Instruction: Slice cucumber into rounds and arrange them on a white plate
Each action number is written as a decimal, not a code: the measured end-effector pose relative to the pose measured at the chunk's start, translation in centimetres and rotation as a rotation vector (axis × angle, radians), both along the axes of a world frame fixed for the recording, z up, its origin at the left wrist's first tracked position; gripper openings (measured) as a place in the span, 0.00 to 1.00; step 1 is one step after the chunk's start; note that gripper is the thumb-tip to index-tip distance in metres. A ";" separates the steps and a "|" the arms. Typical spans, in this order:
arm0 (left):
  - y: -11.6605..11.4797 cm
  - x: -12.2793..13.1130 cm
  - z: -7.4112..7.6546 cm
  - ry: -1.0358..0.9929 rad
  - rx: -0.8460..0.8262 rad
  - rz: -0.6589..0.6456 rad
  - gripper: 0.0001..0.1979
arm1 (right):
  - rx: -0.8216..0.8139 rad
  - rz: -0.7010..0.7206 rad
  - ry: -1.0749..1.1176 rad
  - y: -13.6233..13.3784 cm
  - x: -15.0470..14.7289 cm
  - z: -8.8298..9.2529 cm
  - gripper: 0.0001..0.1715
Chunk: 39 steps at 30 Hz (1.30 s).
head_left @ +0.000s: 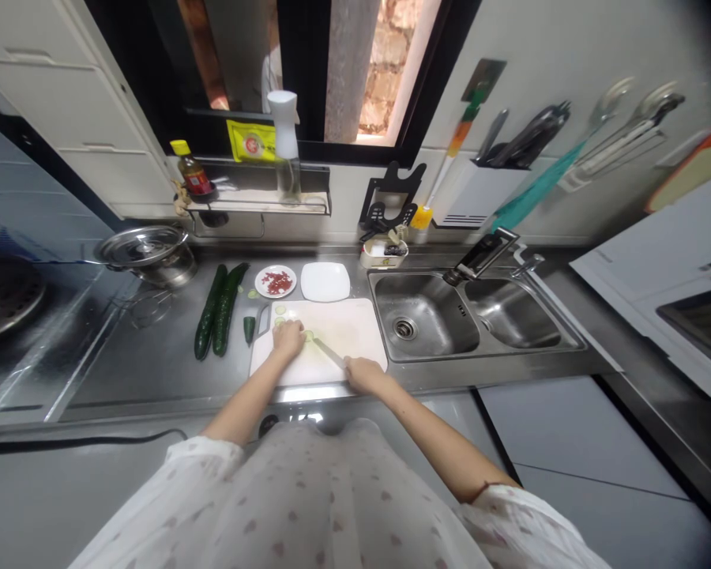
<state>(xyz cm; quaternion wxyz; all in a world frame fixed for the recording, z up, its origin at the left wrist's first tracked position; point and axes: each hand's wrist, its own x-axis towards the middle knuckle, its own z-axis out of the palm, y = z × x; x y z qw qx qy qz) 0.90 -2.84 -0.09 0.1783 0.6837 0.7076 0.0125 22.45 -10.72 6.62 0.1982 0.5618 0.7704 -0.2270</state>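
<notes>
In the head view, a desk (148,379) of brushed, shiny steel is shown, with a pale, smooth board (332,370) laid on it; the board is rectangular, with rounded corners and a grey handle slot at its left end. Thin, round, pale-green slices (280,310) are scattered on the board, mostly towards its upper left. To the left of the board, a short dark-green stub (249,329) is set down, and farther left two long, bumpy-skinned cucumbers (211,311) are laid side by side. Behind the board, a round white plate (259,282) is heaped with small red pieces (277,282), and a glossy, square white dish (325,282) is placed beside it.

On the shelf (254,204), a dark bottle (195,174) is topped by a yellow cap and wrapped in a red label; a yellow packet (252,142) is printed with a red round emblem. The writing on both is too small to be read.

The handle of a knife (330,352) is clamped in the closed fingers of the right hand (364,374), its blade slanted over the board towards a slice. The fingers of the left hand (288,340) are bent and bunched over the board, near the slices; whether anything is gripped under them cannot be told.
</notes>
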 end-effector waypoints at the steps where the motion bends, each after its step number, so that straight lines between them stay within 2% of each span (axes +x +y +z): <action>1: -0.2 0.1 0.0 -0.004 0.010 -0.002 0.14 | 0.003 0.000 0.008 0.0 0.2 -0.1 0.17; 4: -0.8 0.2 0.0 -0.023 0.040 -0.016 0.14 | 0.038 -0.028 0.053 0.0 0.8 -0.5 0.17; 7: -1.2 0.4 0.2 -0.035 0.050 -0.020 0.13 | 0.094 -0.120 0.096 -0.1 1.0 -0.8 0.17; 10: -1.4 0.6 0.4 -0.030 0.044 -0.006 0.13 | 0.138 -0.203 0.112 -0.3 0.6 -1.0 0.18; 15: -1.5 0.8 0.5 -0.024 0.038 0.006 0.13 | 0.183 -0.257 0.118 0.0 -0.5 -1.4 0.20; 22: -1.5 1.0 0.5 -0.018 0.040 0.022 0.13 | 0.191 -0.289 0.113 0.8 -0.8 -2.6 0.18; 28: -1.3 1.2 0.3 0.003 0.065 0.005 0.13 | 0.163 -0.311 0.100 1.5 -1.2 -2.9 0.19; 35: -0.5 1.4 0.6 -0.090 0.010 0.105 0.07 | 0.147 -0.297 0.088 1.9 -1.8 -3.0 0.19; 39: -1.2 1.7 0.5 -0.193 0.002 0.172 0.07 | 0.126 -0.327 0.102 2.0 -1.7 -2.9 0.19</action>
